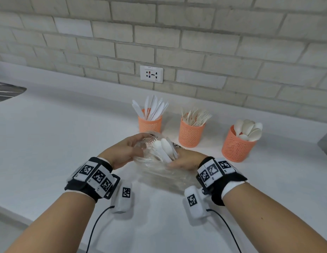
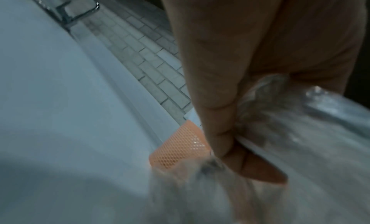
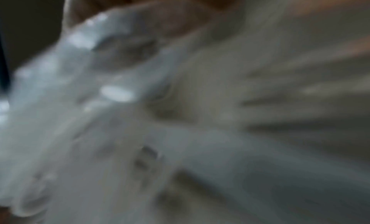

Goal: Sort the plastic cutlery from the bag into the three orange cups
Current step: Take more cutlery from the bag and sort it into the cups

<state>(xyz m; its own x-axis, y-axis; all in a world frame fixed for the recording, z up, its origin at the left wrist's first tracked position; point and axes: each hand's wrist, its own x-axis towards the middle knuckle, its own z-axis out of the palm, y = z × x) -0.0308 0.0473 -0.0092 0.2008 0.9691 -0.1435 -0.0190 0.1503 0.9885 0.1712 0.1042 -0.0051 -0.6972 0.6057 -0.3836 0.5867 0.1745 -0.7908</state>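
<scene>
The left hand is pinching the rim of the clear plastic bag, thumb and fingers curled on the film; the left wrist view confirms the pinch, with crumpled film gathered between thumb and forefinger. The right hand is reaching into the bag mouth among the remaining cutlery. Its fingers are hidden behind film and utensils, and the right wrist view is blurred, so whether they are gripping a piece cannot be told.

Procedure for the step in hand, as a judgement:
- Keep the left-hand pinch firm and the bag mouth lifted, so the opening is facing the right hand.
- Select one piece, or several of one type, by the handle end. Spoon bowls and at least one fork head are projecting toward 12 o'clock.
- Withdraw along the handle axis to avoid snagging tines in the film.

Position of parts: the bag is lying on the white counter between the two hands, with the cutlery at about 10 o'clock from the right hand and touching or just beside it. The knife cup is standing at 12 o'clock from the bag, just beyond it. The fork cup is at 1 o'clock, near. The spoon cup is at 3 o'clock from the bag mouth, further off. All three cups are already holding many pieces, so the sorting appears well advanced.
</scene>
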